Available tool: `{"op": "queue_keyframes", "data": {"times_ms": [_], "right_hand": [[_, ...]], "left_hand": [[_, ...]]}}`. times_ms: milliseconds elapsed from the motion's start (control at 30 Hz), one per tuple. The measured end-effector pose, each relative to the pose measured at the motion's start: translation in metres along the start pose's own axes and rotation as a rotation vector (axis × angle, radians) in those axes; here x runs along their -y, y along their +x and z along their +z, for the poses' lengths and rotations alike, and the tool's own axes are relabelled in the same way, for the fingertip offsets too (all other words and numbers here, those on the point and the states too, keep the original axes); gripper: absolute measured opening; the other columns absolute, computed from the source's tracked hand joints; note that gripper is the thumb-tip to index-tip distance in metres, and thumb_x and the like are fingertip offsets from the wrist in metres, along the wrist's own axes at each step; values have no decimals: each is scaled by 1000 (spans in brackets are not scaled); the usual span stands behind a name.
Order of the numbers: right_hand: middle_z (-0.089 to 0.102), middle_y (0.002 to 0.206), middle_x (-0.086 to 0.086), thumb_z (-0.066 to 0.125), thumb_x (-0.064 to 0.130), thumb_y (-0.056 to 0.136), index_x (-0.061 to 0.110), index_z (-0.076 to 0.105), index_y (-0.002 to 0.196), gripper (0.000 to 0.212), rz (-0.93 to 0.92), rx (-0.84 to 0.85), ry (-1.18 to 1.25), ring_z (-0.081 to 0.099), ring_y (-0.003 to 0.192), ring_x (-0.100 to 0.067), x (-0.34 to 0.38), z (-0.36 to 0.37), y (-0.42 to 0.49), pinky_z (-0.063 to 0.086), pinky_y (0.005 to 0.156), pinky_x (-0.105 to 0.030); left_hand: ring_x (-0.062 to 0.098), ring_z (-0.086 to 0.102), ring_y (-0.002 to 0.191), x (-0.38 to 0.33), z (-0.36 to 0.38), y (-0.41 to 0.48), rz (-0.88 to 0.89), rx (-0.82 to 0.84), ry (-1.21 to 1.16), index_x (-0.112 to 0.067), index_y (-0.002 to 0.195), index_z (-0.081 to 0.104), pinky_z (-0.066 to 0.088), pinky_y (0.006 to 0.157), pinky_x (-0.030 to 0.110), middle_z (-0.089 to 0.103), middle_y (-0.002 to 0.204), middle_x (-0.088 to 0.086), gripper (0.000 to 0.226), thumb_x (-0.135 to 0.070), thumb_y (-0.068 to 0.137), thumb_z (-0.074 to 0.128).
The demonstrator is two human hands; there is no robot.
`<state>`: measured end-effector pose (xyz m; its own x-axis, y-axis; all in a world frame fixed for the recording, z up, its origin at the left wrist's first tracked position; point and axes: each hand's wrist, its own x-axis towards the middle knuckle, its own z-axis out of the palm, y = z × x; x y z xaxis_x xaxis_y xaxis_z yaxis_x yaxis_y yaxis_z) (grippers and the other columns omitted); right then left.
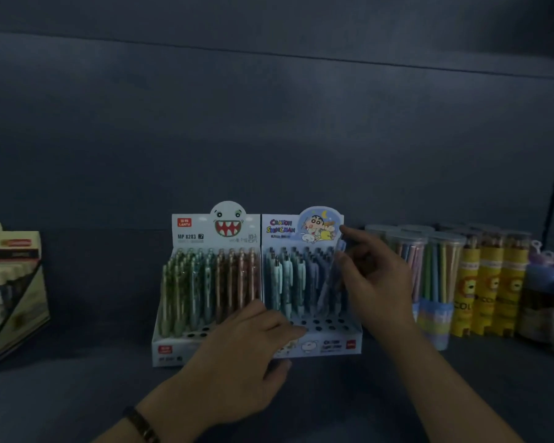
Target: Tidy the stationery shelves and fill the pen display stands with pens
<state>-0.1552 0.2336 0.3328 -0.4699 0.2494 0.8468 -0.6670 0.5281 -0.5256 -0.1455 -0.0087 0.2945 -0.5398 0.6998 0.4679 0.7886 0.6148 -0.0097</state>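
Dark shelf [77, 394] carries everything. Two pen display stands sit side by side, touching, mid-shelf towards the front edge.

The monster-face stand [211, 231] is on the left, packed with green, teal and brown-pink pens, with a few holes bare in its front row. The Crayon Shinchan stand [282, 230] is on the right, its back rows filled with pale teal and blue pens and its front rows of holes bare.

A cream display box [10, 282] is at the left edge of the shelf, blurred. Clear tubs of pastel pencils [429, 270] are just right of the stands. Yellow tubes [493, 282] come next to those, and a purple item [544, 276] is at the right edge; I cannot tell what it is.

Left hand [253, 340] rests on the front of the stands. Its fingers [288, 326] lie straight over the bare holes of the Shinchan stand and grip nothing.

Right hand [378, 282] is raised at that stand's right side. Its fingers [349, 233] pinch a blue pen [340, 246], tilted, tip down over the right rear rows.

Dark wristband [141, 423] on the left wrist.
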Motion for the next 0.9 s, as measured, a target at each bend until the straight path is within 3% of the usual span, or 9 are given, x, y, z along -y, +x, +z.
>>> {"op": "queue_keyframes", "data": {"times_ms": [167, 333, 467, 600, 800, 900], "right_hand": [[65, 78, 11, 74, 13, 97, 32, 70, 129, 38, 28, 47, -63, 64, 65, -11, 0, 2, -4, 50, 62, -15], [68, 76, 11, 75, 16, 95, 30, 72, 129, 36, -4, 174, -163, 66, 63, -10, 3, 4, -7, 56, 62, -27], [65, 79, 14, 76, 16, 95, 33, 71, 129, 39, -38, 275, -222, 67, 67, -7, 2, 6, -12, 56, 64, -21], [62, 79, 14, 76, 13, 95, 25, 70, 131, 39, -54, 282, -269, 63, 64, -3, 1, 8, -13, 48, 61, -12], [61, 78, 11, 72, 17, 98, 27, 61, 137, 42, -22, 321, -281, 64, 66, -6, 4, 7, -18, 46, 58, -11], [61, 78, 11, 71, 23, 98, 27, 54, 139, 45, -14, 282, -318, 63, 67, -7, 9, 5, -19, 50, 57, -20]], "left_hand": [[1, 32, 126, 3, -1, -5, -20, 29, -22, -45, 158, 35, 38, 112, 27, 41, 140, -30, 55, -52, 105, 50], [0, 29, 125, 3, -1, -4, -17, 25, -27, -45, 158, 36, 37, 112, 27, 40, 141, -30, 55, -52, 105, 50], [0, 31, 124, 4, -2, -6, -16, 12, -37, -45, 157, 39, 38, 111, 26, 42, 137, -31, 53, -51, 105, 52], [-1, 32, 124, 7, -4, -8, -9, 11, -80, -43, 154, 45, 36, 110, 23, 44, 135, -30, 49, -48, 106, 54], [-3, 37, 122, 9, -9, -10, 15, -33, -163, -42, 135, 63, 36, 106, 18, 43, 123, -31, 30, -41, 105, 60], [0, 42, 119, 8, -14, -11, 30, -132, -185, -40, 120, 67, 37, 99, 15, 41, 116, -26, 18, -35, 102, 64]]}}
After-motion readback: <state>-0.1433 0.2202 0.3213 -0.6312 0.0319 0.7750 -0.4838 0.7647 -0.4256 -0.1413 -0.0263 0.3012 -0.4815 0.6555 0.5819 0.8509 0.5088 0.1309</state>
